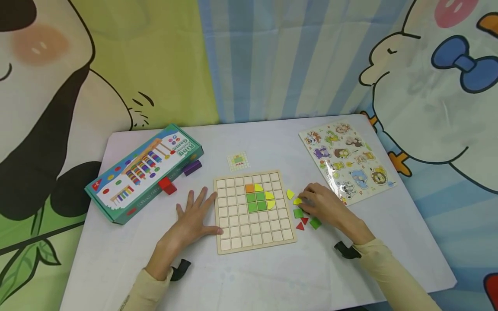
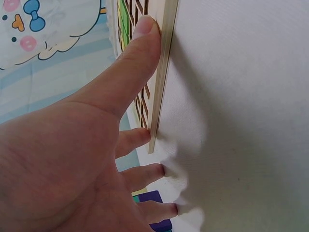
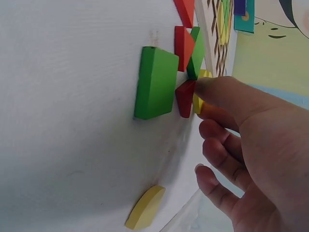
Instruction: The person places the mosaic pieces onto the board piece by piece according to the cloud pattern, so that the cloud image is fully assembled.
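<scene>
A wooden grid board [image 1: 222, 249] lies mid-table, holding an orange square [image 1: 250, 188], several green squares [image 1: 261, 206] and yellow rounded pieces [image 1: 269, 195]. My left hand [image 1: 194, 218] spreads its fingers at the board's left side; the thumb [image 2: 142, 36] rests on the frame and the index fingertip touches its edge. Right of the board, my right hand [image 1: 324, 205] pinches a yellow rounded piece [image 3: 197, 104] between thumb and index finger. Close by lie red triangles [image 3: 183, 48], a thick green square [image 3: 157, 84] and another yellow piece [image 3: 146, 208], which the hand hides in the head view.
A small pattern card [image 1: 238, 161] lies behind the board. At the left is a green game box [image 1: 144, 172], with a red block [image 1: 167, 185] and a purple block [image 1: 192, 167] against it. An animal picture board [image 1: 346, 162] lies back right. Printed curtains hang behind.
</scene>
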{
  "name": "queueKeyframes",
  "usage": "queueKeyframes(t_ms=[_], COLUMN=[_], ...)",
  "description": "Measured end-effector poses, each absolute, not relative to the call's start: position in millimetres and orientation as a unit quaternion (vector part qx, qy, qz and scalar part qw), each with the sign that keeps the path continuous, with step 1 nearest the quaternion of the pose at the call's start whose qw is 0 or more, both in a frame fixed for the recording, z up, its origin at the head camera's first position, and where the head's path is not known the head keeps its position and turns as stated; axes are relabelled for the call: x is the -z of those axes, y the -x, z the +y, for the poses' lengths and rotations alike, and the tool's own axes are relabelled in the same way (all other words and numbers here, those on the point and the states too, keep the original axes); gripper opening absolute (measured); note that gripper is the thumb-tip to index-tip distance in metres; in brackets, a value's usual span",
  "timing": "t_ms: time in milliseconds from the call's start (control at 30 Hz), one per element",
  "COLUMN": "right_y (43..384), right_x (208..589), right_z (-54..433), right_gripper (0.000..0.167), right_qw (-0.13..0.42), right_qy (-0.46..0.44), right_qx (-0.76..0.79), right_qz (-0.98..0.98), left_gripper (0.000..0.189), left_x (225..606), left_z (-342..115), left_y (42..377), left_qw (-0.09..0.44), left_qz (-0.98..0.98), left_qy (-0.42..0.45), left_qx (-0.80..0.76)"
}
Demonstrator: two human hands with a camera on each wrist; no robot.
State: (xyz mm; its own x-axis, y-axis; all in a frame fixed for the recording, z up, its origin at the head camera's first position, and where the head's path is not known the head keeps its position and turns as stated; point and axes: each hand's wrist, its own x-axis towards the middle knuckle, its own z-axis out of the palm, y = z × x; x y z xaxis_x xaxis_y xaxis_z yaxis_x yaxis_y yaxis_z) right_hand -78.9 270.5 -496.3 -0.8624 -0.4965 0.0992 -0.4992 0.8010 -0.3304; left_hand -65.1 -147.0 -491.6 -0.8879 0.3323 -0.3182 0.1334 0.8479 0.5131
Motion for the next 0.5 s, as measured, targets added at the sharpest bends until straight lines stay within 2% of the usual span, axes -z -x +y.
queueKeyframes(t_ms=[300, 500], right_y=[88.5, 108.8], right_x=[482.9, 470.0], right_z=[265.4, 233.9], right_gripper=[0.026, 0.023], right_qw=[0.053, 0.066], right_qy=[-0.291, -0.34], right_qx=[-0.181, -0.193], right_qz=[-0.938, -0.918], left_gripper=[0.115, 0.115], left_x=[489.7, 493.3], left_z=[-147.2, -147.2], left_y=[66.4, 66.6], left_qw=[0.207, 0.213], left_qz=[0.939, 0.938], left_qy=[-0.122, -0.118], left_qx=[-0.247, -0.245])
